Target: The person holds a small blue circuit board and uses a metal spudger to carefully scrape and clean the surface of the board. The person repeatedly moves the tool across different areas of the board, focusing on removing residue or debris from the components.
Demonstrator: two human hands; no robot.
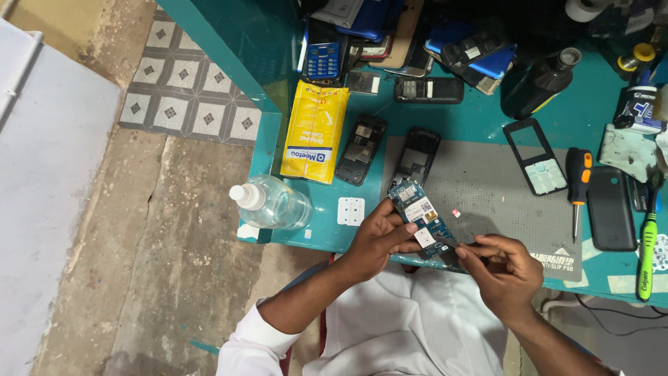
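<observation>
Head view: our left hand (379,240) grips a blue circuit board (422,217) at its lower edge, holding it just above the near rim of the teal bench (480,115). Our right hand (502,268) is pinched shut on thin tweezers (451,243), whose tip touches the board. We judge the phone already stripped: two empty black housings (360,149) lie on the bench, a keypad frame (536,157) and an orange-handled screwdriver (577,189) on the grey mat (487,195). Work on the board is under way; reassembly remains. A clear bottle (273,202) lies left.
</observation>
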